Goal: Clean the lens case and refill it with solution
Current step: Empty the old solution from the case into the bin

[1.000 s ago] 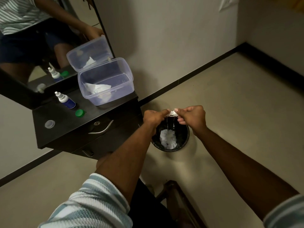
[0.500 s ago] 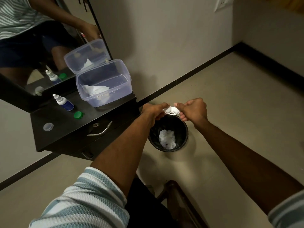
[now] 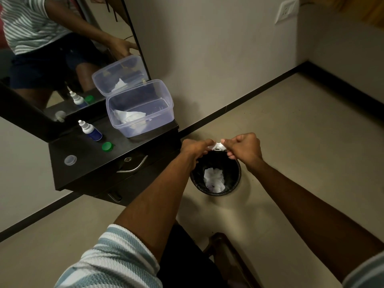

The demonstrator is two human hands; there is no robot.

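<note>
On the far left of the black dresser top (image 3: 87, 161) sits a small clear cap (image 3: 70, 160), alone near the front edge. Next along, a solution bottle (image 3: 90, 131) with a white nozzle and dark blue body stands upright, uncapped; a green cap (image 3: 107, 146) lies just beside it toward the front. A mirror (image 3: 62, 48) behind reflects the bottle, the cap and the person's striped shirt. At the right end of the dresser top a clear plastic box (image 3: 141, 109) stands with its hinged lid open against the mirror; white tissue (image 3: 128, 117) lies crumpled inside. A metal drawer handle (image 3: 133, 166) shows on the front below. Right of the dresser, left hand (image 3: 194, 148) and right hand (image 3: 244, 147) meet above a black waste bin (image 3: 216, 175) on the floor. Between them is the white lens case (image 3: 218, 146), held level over the bin's far rim. Left hand: fingers curled, thumb and fingertips pinching the case's left end. Right hand: fingers curled, pinching the right end. Whether the case's wells are capped cannot be told. Inside the bin lies crumpled white tissue. A dark wooden chair edge (image 3: 226, 252) shows at bottom centre.
</note>
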